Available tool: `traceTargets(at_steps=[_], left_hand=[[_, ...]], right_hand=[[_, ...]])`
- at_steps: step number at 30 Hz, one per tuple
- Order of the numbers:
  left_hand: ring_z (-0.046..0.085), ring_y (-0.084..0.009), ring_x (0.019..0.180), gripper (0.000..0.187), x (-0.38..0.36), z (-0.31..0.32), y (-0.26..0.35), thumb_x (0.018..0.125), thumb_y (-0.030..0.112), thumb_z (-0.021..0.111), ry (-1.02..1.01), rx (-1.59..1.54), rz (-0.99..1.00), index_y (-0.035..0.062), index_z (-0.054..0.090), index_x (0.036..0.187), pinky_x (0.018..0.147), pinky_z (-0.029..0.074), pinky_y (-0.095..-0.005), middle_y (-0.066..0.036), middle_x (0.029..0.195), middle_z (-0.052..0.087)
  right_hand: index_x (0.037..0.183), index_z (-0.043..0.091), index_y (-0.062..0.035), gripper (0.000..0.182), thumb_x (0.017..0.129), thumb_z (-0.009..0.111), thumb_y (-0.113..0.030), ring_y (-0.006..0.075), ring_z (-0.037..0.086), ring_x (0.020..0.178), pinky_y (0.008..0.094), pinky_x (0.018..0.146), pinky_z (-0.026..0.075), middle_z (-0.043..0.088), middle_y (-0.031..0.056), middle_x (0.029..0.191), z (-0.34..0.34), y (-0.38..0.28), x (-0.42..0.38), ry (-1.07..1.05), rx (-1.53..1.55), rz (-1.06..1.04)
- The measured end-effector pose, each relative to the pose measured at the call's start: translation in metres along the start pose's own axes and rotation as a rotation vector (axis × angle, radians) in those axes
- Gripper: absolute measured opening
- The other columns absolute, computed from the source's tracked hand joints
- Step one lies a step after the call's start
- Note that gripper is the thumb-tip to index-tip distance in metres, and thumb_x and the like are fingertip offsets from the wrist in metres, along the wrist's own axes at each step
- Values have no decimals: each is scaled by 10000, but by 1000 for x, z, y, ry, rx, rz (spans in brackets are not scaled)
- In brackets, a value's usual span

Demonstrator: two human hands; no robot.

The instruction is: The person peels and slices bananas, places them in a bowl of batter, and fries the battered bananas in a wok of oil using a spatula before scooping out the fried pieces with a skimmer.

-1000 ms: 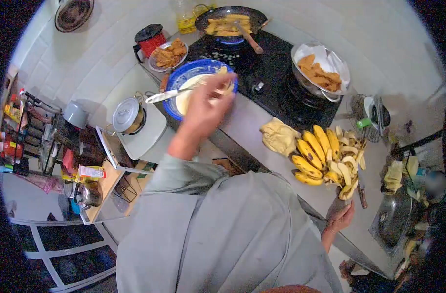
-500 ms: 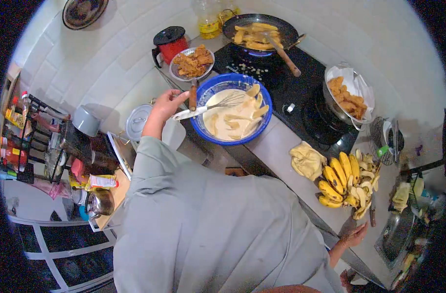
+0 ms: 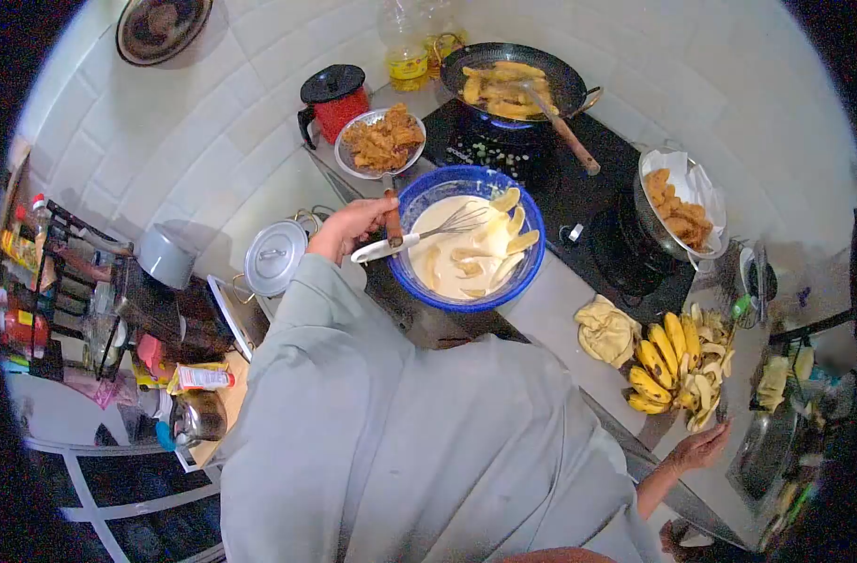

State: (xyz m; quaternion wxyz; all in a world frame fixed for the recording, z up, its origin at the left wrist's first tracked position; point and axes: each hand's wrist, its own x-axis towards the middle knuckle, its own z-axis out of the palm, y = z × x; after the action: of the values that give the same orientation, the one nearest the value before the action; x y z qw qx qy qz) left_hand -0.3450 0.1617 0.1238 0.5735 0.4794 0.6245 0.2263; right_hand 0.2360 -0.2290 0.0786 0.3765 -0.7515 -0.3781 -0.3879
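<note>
My left hand (image 3: 356, 223) is closed on the brown wooden handle (image 3: 393, 221) of the strainer of fried pieces (image 3: 384, 141). Just beside its fingers lies the whisk (image 3: 391, 248), resting across the rim of a blue bowl (image 3: 531, 267) with pale batter and banana slices inside. My right hand (image 3: 700, 448) is low on the right, near the counter edge, below the banana peels (image 3: 705, 387) and the yellow bananas (image 3: 646, 377). Its fingers look stretched out, and nothing shows in them.
Slices fry in a black wok (image 3: 485, 58) on the stove (image 3: 588, 230), its spatula handle (image 3: 578, 145) sticking out. A paper-lined pot (image 3: 710, 197) holds fried pieces. A red jug (image 3: 339, 113), a crumpled yellow cloth (image 3: 606, 331) and a lidded pot (image 3: 276, 258) stand around.
My left hand has closed on the strainer handle, where its fingers were just beside it before. The view has shifted a little, and my right hand has moved slightly rightward.
</note>
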Motion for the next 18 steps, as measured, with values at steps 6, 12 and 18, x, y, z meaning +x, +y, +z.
traceTargets(at_steps=[6,12,18], left_hand=[[457,-122,508,211,4,-3,-6,816,319,577,66,-1,28,112,587,780,457,364,-280,13,654,535],[495,-118,640,256,-14,-3,2,793,317,552,7,-236,51,94,615,902,567,394,-252,11,791,557],[491,-115,581,247,-11,-27,-6,804,269,520,63,-302,49,80,609,935,517,411,-271,18,764,551]], right_hand=[[1108,568,24,279,942,431,-153,289,593,965,347,829,463,609,174,1070,0,-6,-1,14,-75,-90],[1083,581,26,264,936,443,-145,289,597,938,352,821,459,618,167,1045,2,-12,0,24,-109,-108],[1084,585,32,280,939,443,-162,297,590,927,355,827,448,626,162,1027,13,-3,-2,41,-28,-138]])
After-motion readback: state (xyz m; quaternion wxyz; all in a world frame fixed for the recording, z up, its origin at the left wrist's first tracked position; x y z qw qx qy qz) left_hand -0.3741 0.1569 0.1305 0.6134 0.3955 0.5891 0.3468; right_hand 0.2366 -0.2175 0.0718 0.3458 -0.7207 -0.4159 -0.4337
